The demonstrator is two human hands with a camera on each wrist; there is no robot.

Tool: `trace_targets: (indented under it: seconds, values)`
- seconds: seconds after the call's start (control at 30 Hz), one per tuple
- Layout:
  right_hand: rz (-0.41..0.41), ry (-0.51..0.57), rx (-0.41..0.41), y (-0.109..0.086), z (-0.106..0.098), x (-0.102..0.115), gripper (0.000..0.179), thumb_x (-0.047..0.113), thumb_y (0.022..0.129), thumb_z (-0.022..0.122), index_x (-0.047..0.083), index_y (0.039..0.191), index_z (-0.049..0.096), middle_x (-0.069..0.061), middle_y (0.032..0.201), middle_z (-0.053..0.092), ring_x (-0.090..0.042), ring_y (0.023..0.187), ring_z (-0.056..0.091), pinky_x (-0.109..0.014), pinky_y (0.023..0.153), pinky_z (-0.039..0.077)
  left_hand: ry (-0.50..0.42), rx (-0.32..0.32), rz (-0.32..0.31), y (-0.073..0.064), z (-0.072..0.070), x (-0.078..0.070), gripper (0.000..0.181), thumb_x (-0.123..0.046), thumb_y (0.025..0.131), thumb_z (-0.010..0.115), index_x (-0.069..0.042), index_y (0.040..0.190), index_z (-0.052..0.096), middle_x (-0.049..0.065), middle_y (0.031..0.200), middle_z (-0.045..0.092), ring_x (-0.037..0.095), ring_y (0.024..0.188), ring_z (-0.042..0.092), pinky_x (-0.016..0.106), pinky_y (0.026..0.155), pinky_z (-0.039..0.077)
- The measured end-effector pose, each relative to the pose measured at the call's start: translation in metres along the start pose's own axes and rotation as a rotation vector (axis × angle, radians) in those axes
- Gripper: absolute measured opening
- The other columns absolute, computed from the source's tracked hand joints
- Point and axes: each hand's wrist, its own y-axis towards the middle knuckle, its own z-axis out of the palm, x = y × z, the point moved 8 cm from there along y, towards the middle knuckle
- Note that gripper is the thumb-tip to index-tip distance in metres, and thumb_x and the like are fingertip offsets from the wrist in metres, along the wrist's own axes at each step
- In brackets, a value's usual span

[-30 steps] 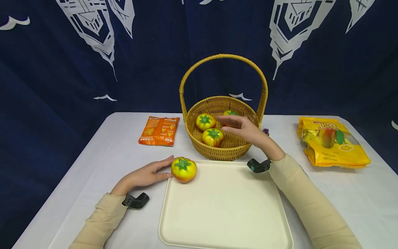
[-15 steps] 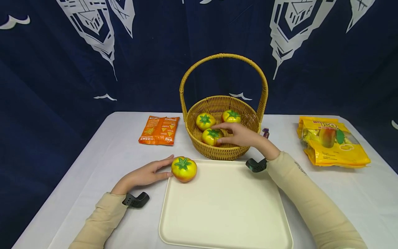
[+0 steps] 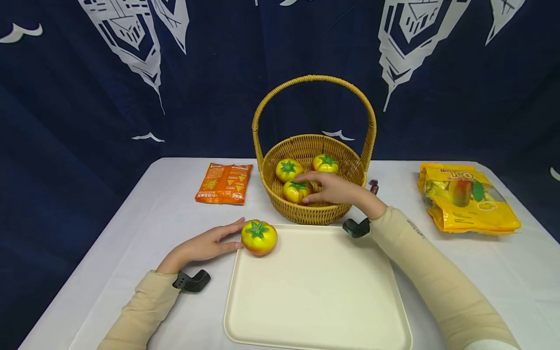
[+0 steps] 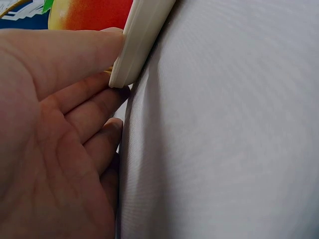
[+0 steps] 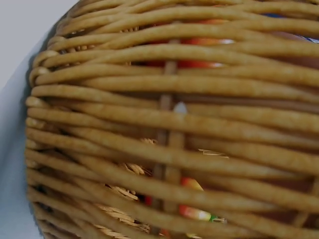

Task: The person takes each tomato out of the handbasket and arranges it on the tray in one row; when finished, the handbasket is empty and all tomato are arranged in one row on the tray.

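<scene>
My right hand (image 3: 329, 188) reaches into the wicker basket (image 3: 302, 214), its thumb and fingers around the front yellow-red tomato (image 3: 294, 192). Two other tomatoes with green leafy tops sit behind it, one at the left (image 3: 288, 169) and one at the right (image 3: 325, 164). In the right wrist view the woven wall (image 5: 149, 114) hides most of that hand. My left hand (image 3: 203, 247) lies by the cream tray's (image 3: 319, 287) back left corner, fingers nearly straight. A single tomato (image 3: 259, 237) rests on this corner, right by the fingertips. In the left wrist view, the thumb touches the tray's rim (image 4: 142, 40).
An orange snack bag (image 3: 224, 184) lies left of the basket, and a yellow candy bag (image 3: 468, 199) at the far right. A small purple-wrapped candy (image 3: 374, 186) lies beside the basket. The basket's tall handle (image 3: 312, 78) arches over the fruit. A dark blue curtain (image 3: 210, 97) hangs behind.
My right hand has come down and left onto the front tomato, closing its fingers around it, and the back right tomato is uncovered. My left hand has stayed in place.
</scene>
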Motion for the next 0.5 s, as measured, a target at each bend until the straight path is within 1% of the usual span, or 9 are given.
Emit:
trace_targets:
  seconds: [0.17,0.33,0.5]
  values:
    - [0.027,-0.006,0.036,0.0037,0.0025,-0.0017,0.05,0.017,0.088,0.068,0.003,0.133,0.051,-0.013,0.133,0.05,-0.029,0.125,0.041,-0.043,0.104,0.032,-0.003,-0.001,0.0,0.0,0.0,-0.0002,0.059,-0.032,0.094,0.058,-0.013,0.145,0.036,0.009,0.152,0.021,0.026,0.138,0.017,0.049,0.109,0.015]
    - [0.076,0.02,0.06,0.0059,0.0041,-0.0062,0.052,0.021,0.088,0.067,0.006,0.135,0.05,-0.013,0.136,0.047,-0.029,0.126,0.039,-0.044,0.104,0.032,0.003,0.001,-0.003,-0.0001,0.0001,-0.0006,0.06,-0.033,0.094,0.057,-0.013,0.145,0.035,0.009,0.152,0.02,0.026,0.138,0.016,0.049,0.109,0.015]
    - [0.104,0.032,0.094,0.0078,0.0063,-0.0083,0.056,0.024,0.088,0.067,0.006,0.137,0.047,-0.014,0.139,0.043,-0.03,0.127,0.037,-0.046,0.104,0.03,0.002,0.007,-0.004,-0.0003,0.0001,-0.001,0.06,-0.033,0.094,0.057,-0.013,0.146,0.035,0.009,0.152,0.02,0.026,0.138,0.016,0.049,0.109,0.014]
